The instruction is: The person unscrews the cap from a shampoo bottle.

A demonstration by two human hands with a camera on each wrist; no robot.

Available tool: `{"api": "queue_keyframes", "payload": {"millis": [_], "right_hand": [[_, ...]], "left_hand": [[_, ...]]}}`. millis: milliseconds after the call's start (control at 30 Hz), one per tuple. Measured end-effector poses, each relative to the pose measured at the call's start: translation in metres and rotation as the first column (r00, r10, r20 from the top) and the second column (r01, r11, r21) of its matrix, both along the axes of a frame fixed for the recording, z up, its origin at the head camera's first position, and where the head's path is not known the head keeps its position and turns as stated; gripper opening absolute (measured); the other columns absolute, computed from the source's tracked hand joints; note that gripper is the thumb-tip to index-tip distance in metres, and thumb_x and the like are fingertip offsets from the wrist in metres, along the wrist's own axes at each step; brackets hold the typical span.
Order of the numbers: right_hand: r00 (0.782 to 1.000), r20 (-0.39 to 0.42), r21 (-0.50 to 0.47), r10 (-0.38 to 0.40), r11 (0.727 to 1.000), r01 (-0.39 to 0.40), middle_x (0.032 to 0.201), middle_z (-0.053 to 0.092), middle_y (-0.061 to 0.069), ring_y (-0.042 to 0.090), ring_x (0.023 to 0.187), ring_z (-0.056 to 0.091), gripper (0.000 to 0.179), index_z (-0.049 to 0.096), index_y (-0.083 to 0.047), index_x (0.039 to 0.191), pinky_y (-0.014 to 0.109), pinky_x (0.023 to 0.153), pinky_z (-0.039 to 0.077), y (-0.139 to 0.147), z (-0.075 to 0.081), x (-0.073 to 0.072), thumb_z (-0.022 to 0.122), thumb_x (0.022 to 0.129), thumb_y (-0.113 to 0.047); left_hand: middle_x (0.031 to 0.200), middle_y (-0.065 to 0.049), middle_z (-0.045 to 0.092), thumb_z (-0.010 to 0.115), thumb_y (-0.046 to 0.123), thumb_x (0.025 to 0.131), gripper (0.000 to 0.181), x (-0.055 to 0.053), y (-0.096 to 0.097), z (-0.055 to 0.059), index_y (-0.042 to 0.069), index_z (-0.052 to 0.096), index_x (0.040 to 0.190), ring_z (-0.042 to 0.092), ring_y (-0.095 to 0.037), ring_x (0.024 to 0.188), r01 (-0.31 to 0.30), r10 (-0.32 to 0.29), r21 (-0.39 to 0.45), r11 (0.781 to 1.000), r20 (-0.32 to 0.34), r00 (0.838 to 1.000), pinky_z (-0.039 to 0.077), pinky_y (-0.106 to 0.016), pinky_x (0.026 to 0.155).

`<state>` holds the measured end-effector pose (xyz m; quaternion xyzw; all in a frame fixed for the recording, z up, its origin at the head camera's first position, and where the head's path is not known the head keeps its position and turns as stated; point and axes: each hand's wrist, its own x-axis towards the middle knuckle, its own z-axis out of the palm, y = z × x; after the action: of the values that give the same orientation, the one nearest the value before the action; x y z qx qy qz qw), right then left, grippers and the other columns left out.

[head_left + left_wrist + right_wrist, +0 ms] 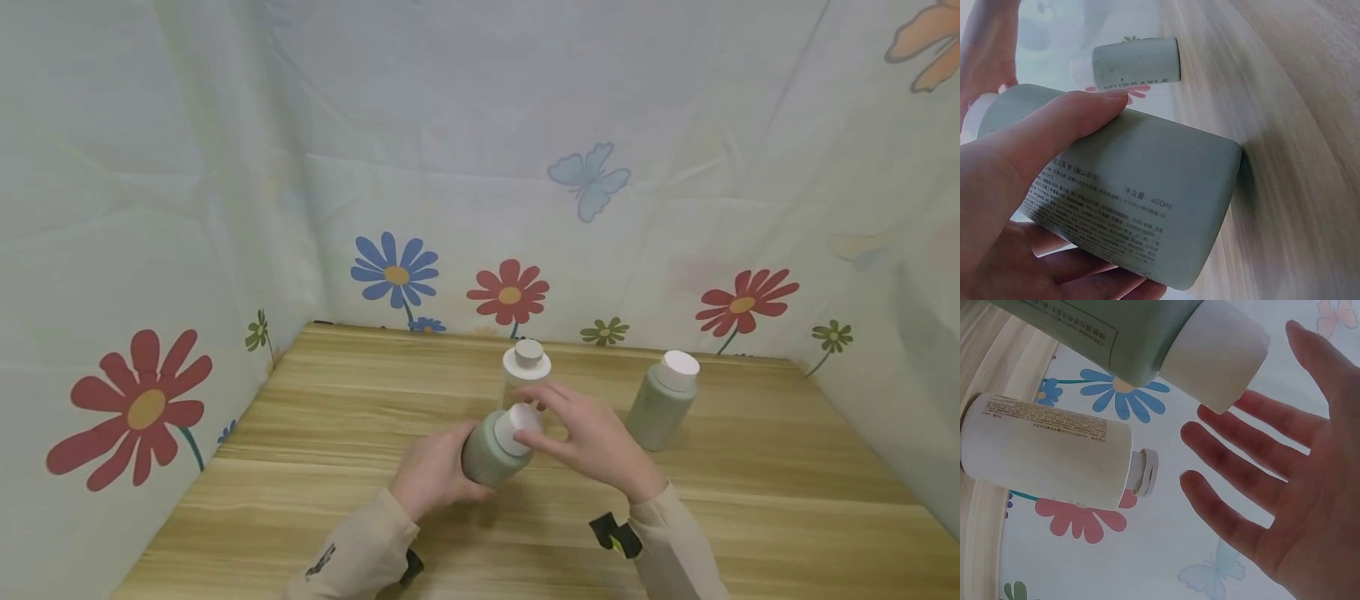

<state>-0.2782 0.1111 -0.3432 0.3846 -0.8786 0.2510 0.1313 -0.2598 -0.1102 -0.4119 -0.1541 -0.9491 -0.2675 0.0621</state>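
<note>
My left hand (437, 468) grips a green bottle (1166, 162) round its body, thumb along one side and fingers beneath. The bottle leans to the right over the table, and its white cap (1217, 353) points toward my right hand (592, 433). That hand is spread around the cap, its fingers fairly straight; in the right wrist view the thumb stands apart from the cap and the fingertips lie right at its edge. Behind them a white bottle (1047, 450) with a small narrow cap (1147, 473) stands upright on the table, partly hidden by my right hand in the head view.
A second green bottle (662, 410) with a white cap stands upright to the right of my right hand. The wood-grain table (337, 392) ends at a pale curtain (450, 183) printed with flowers and butterflies, which rises at the back and both sides.
</note>
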Motion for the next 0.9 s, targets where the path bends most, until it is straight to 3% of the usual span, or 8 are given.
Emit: {"api": "queue_keyframes", "payload": {"millis": [133, 367, 567, 700, 900], "right_hand": [[0.999, 0.029, -0.009, -0.033, 0.999, 0.033, 0.112, 0.066, -0.010, 0.011, 0.093, 0.062, 0.040, 0.060, -0.025, 0.122, 0.024, 0.073, 0.050, 0.0015, -0.0002, 0.0010, 0.069, 0.087, -0.042], [1.000, 0.023, -0.009, -0.002, 1.000, 0.002, 0.108, 0.066, -0.009, 0.009, 0.088, 0.061, 0.039, 0.063, -0.022, 0.118, 0.021, 0.071, 0.050, 0.0034, -0.0013, 0.0008, 0.074, 0.084, -0.037], [0.994, -0.052, 0.004, 0.095, 0.995, -0.095, 0.118, 0.066, -0.005, 0.010, 0.099, 0.064, 0.041, 0.063, -0.018, 0.120, 0.031, 0.083, 0.055, 0.0043, -0.0014, -0.0003, 0.075, 0.082, -0.019], [0.989, -0.060, 0.020, 0.134, 0.991, -0.133, 0.122, 0.064, -0.004, 0.013, 0.105, 0.064, 0.044, 0.062, -0.017, 0.122, 0.034, 0.086, 0.055, 0.0040, -0.0001, 0.0001, 0.074, 0.080, -0.012], [0.991, -0.008, 0.012, 0.132, 0.991, -0.132, 0.129, 0.062, -0.002, 0.015, 0.115, 0.061, 0.050, 0.055, -0.017, 0.132, 0.037, 0.093, 0.053, 0.0031, 0.0023, 0.0016, 0.072, 0.086, -0.023]], "left_hand": [[0.106, -0.007, 0.071, 0.091, 0.034, 0.058, 0.074, -0.0003, 0.0006, 0.0001, 0.012, 0.059, 0.122, 0.067, -0.023, 0.091, -0.002, 0.002, 0.007, 1.000, 0.022, 1.000, 0.052, -0.043, 0.079], [0.105, -0.007, 0.071, 0.091, 0.035, 0.058, 0.074, -0.0008, 0.0015, -0.0005, 0.011, 0.059, 0.121, 0.067, -0.023, 0.090, 0.001, -0.001, 0.004, 1.000, 0.021, 1.000, 0.053, -0.042, 0.079], [0.104, -0.007, 0.071, 0.091, 0.035, 0.058, 0.074, -0.0006, 0.0016, -0.0001, 0.011, 0.059, 0.120, 0.067, -0.023, 0.089, 0.003, -0.003, 0.006, 1.000, 0.008, 1.000, 0.052, -0.041, 0.078], [0.104, -0.007, 0.071, 0.091, 0.034, 0.058, 0.074, -0.0001, 0.0012, 0.0007, 0.011, 0.059, 0.121, 0.067, -0.023, 0.089, 0.004, -0.004, 0.014, 1.000, 0.009, 1.000, 0.052, -0.041, 0.078], [0.102, -0.007, 0.071, 0.091, 0.034, 0.057, 0.074, 0.0010, 0.0007, 0.0011, 0.011, 0.060, 0.120, 0.066, -0.022, 0.087, -0.003, 0.003, 0.006, 1.000, -0.002, 1.000, 0.052, -0.041, 0.076]]}}
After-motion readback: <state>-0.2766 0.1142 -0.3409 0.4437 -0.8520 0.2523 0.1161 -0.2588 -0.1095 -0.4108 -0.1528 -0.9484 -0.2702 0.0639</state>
